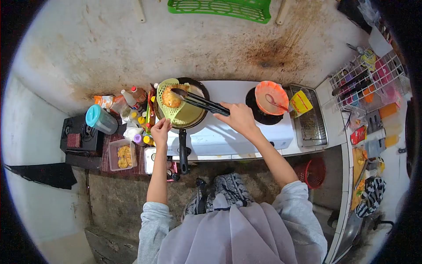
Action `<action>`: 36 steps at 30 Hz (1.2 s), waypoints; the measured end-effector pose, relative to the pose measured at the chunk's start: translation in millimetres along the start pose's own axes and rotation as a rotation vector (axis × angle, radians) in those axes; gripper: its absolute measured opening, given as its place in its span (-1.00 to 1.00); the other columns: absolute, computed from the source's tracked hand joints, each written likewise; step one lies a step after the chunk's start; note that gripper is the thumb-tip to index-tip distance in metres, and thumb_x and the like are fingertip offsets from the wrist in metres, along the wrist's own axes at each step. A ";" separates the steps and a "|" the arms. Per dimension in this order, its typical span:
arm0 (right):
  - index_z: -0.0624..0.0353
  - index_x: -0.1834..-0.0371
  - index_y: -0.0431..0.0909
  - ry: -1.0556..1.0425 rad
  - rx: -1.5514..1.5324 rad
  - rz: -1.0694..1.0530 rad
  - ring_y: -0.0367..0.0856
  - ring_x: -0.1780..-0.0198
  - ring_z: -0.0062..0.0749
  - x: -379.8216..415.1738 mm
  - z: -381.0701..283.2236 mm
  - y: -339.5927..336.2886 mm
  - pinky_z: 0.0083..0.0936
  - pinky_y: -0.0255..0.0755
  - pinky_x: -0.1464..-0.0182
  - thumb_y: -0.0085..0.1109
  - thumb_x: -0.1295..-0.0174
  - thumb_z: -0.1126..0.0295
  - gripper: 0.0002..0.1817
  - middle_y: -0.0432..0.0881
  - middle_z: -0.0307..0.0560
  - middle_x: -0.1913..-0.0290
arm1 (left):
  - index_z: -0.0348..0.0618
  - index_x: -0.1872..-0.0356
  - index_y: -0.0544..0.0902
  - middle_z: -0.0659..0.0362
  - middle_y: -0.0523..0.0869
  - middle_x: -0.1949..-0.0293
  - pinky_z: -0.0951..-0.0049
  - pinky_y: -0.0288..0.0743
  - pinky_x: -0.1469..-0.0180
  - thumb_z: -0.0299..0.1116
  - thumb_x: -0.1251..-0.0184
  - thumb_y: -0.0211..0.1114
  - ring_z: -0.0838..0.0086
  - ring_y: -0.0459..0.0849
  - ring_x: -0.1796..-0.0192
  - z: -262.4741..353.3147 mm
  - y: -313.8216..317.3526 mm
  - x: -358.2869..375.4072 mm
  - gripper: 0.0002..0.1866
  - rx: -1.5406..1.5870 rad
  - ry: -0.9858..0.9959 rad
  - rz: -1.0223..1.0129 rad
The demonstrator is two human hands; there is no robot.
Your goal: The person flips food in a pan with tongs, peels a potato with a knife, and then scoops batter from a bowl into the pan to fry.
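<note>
My left hand (161, 131) grips the handle of a light green slotted skimmer (180, 114), held over the frying pan (202, 91). A golden-brown fritter (171, 99) rests on the skimmer's perforated head. My right hand (239, 118) is closed around black tongs (203, 102), whose tips touch the upper side of the fritter. Pale yellowish oil shows in the pan beneath, and its black handle (183, 152) points toward me. Part of the pan is hidden behind the skimmer and tongs.
An orange bowl (269, 97) with a spoon sits on the right burner. Left of the stove stand bottles, a blue-lidded pitcher (101, 119) and a plastic container (115, 159) of fried pieces. Right are a yellow packet (300, 104), a metal rack (311, 127) and a wire basket (367, 77).
</note>
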State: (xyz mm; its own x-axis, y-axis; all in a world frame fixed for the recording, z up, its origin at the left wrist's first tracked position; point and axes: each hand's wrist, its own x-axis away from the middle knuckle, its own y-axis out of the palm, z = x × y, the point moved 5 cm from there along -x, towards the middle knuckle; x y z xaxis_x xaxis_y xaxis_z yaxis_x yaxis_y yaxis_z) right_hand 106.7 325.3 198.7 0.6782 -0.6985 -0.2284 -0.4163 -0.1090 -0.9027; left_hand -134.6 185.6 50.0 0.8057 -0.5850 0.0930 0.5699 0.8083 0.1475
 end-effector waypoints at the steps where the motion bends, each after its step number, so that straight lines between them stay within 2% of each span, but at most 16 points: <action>1: 0.09 0.22 0.56 -0.013 0.010 -0.013 0.56 0.44 -0.10 0.1 -0.5 0.7 -0.33 0.45 0.35 0.13 0.11 -0.06 -0.50 0.58 0.04 0.48 | -0.47 0.21 0.52 0.16 0.59 0.43 0.69 0.46 0.40 -0.42 -0.05 0.25 0.62 0.53 0.48 -0.5 -1.2 0.2 -0.68 -0.005 0.000 -0.003; 9: 0.05 0.21 0.56 0.045 -0.100 0.013 0.55 0.42 -0.04 5.9 5.3 -1.8 -0.30 0.43 0.32 0.10 0.06 -0.05 -0.53 0.57 0.10 0.51 | -0.35 0.27 0.56 0.23 0.59 0.44 0.71 0.44 0.37 -0.41 -0.05 0.25 0.64 0.53 0.45 14.7 6.1 9.4 -0.76 -0.028 -0.023 -0.046; 11: 0.10 0.19 0.55 0.233 -0.502 -0.119 0.56 0.43 -0.08 12.3 11.4 -3.9 -0.38 0.40 0.32 0.12 0.06 -0.05 -0.51 0.57 0.08 0.52 | -0.35 0.26 0.56 0.20 0.59 0.41 0.69 0.45 0.37 -0.42 -0.06 0.23 0.61 0.55 0.44 13.3 6.9 8.7 -0.76 -0.097 -0.030 -0.041; 12: 0.20 0.19 0.53 0.257 -0.643 -0.094 0.58 0.41 -0.19 15.6 20.8 0.3 -0.41 0.37 0.30 0.13 0.06 -0.07 -0.45 0.59 0.07 0.48 | -0.40 0.29 0.55 0.20 0.59 0.47 0.71 0.44 0.41 -0.42 -0.06 0.24 0.63 0.53 0.47 11.1 9.1 6.3 -0.76 0.028 0.005 -0.083; 13: 0.22 0.19 0.54 0.244 -0.736 -0.058 0.52 0.57 -0.42 15.8 27.8 3.2 -0.49 0.34 0.48 0.12 0.03 -0.08 -0.43 0.56 -0.04 0.56 | -0.37 0.30 0.56 0.20 0.59 0.46 0.70 0.44 0.41 -0.41 -0.08 0.23 0.62 0.54 0.45 16.9 16.1 7.4 -0.78 0.003 0.028 -0.119; 15: 0.18 0.16 0.54 0.408 -1.044 -0.173 0.32 0.73 -0.65 33.8 47.2 -2.5 -0.66 0.15 0.70 0.08 -0.02 -0.07 -0.47 0.44 -0.23 0.65 | -0.36 0.30 0.57 0.20 0.59 0.44 0.71 0.43 0.41 -0.38 -0.09 0.23 0.63 0.53 0.47 23.3 30.6 12.6 -0.77 -0.017 0.070 -0.127; 16: 0.13 0.14 0.51 0.427 -1.263 -0.171 0.11 0.79 -0.79 44.0 54.0 -8.9 -0.81 -0.07 0.78 0.04 -0.08 -0.03 -0.53 0.29 -0.35 0.66 | -0.37 0.29 0.56 0.20 0.59 0.45 0.71 0.43 0.40 -0.38 -0.09 0.23 0.63 0.53 0.47 30.0 44.7 18.7 -0.77 -0.028 0.056 -0.133; 19: 0.12 0.19 0.46 0.488 -1.401 -0.092 0.12 0.78 -0.82 81.4 94.7 -48.7 -0.82 -0.06 0.79 0.01 -0.11 -0.01 -0.57 0.29 -0.35 0.62 | -0.37 0.26 0.56 0.19 0.59 0.45 0.69 0.45 0.38 -0.39 -0.09 0.23 0.62 0.53 0.47 49.3 98.4 51.3 -0.75 -0.083 0.020 -0.208; 20: 0.10 0.28 0.41 0.480 -1.436 -0.053 0.10 0.78 -0.82 98.9 110.8 -67.0 -0.83 -0.05 0.79 -0.02 -0.13 0.00 -0.63 0.27 -0.37 0.61 | -0.36 0.26 0.56 0.21 0.59 0.47 0.69 0.45 0.38 -0.39 -0.09 0.23 0.63 0.53 0.47 48.5 118.8 62.3 -0.76 -0.108 0.036 -0.236; 23: 0.10 0.35 0.38 0.499 -1.348 0.107 0.13 0.76 -0.82 163.0 170.7 -120.5 -0.83 -0.04 0.77 -0.06 -0.18 0.06 -0.68 0.28 -0.39 0.61 | -0.36 0.28 0.57 0.21 0.59 0.48 0.68 0.46 0.37 -0.38 -0.09 0.24 0.63 0.53 0.46 43.1 195.9 114.0 -0.76 -0.096 -0.061 -0.298; 24: 0.10 0.34 0.37 0.561 -1.308 0.165 0.14 0.75 -0.82 188.2 194.4 -134.1 -0.83 -0.04 0.77 -0.07 -0.19 0.07 -0.69 0.27 -0.40 0.61 | -0.35 0.28 0.57 0.19 0.60 0.45 0.65 0.48 0.34 -0.37 -0.09 0.23 0.60 0.55 0.43 28.8 222.3 125.1 -0.76 -0.094 -0.044 -0.414; 26: 0.10 0.32 0.36 0.666 -1.254 0.282 0.14 0.74 -0.82 238.6 241.3 -159.1 -0.82 -0.04 0.76 -0.07 -0.19 0.08 -0.70 0.27 -0.40 0.62 | -0.32 0.27 0.58 0.19 0.61 0.43 0.65 0.48 0.34 -0.37 -0.11 0.21 0.60 0.57 0.41 1.0 278.3 158.0 -0.77 -0.175 -0.110 -0.486; 29: 0.15 0.22 0.36 0.753 -1.198 0.442 0.15 0.73 -0.80 302.2 295.8 -195.8 -0.80 -0.02 0.74 -0.08 -0.20 0.10 -0.67 0.26 -0.40 0.60 | -0.30 0.24 0.57 0.18 0.62 0.41 0.65 0.48 0.36 -0.39 -0.13 0.19 0.60 0.57 0.42 -54.1 367.6 212.2 -0.78 -0.095 -0.248 -0.636; 33: 0.15 0.11 0.36 0.817 -1.026 0.512 0.14 0.73 -0.78 367.9 352.9 -219.5 -0.80 0.01 0.72 -0.10 -0.21 0.12 -0.65 0.27 -0.40 0.58 | -0.40 0.27 0.56 0.13 0.62 0.44 0.64 0.50 0.36 -0.45 -0.11 0.17 0.55 0.58 0.46 -140.4 461.7 264.8 -0.79 -0.062 -0.338 -0.727; 35: 0.12 0.04 0.34 1.008 -0.826 0.481 0.12 0.73 -0.77 400.9 379.9 -214.0 -0.76 0.02 0.71 -0.09 -0.21 0.11 -0.63 0.26 -0.40 0.58 | -0.32 0.32 0.58 0.18 0.61 0.47 0.66 0.42 0.41 -0.47 -0.06 0.17 0.60 0.55 0.47 -176.6 491.6 282.8 -0.83 -0.157 -0.364 -0.768; 36: 0.12 0.04 0.34 1.009 -0.818 0.482 0.12 0.73 -0.77 414.8 396.4 -200.8 -0.76 0.02 0.71 -0.09 -0.21 0.11 -0.63 0.26 -0.40 0.58 | -0.32 0.32 0.58 0.18 0.61 0.47 0.66 0.42 0.41 -0.47 -0.06 0.17 0.60 0.55 0.47 -189.1 506.8 292.0 -0.83 -0.150 -0.367 -0.771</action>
State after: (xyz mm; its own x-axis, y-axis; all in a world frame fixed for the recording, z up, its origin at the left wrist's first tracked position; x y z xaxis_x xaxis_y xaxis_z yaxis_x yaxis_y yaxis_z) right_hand 711.7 337.8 140.7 -0.2137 -0.9511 0.2230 -0.9529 0.1526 -0.2623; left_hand 420.1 436.9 -34.3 0.0973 -0.9367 0.3363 0.9717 0.1625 0.1713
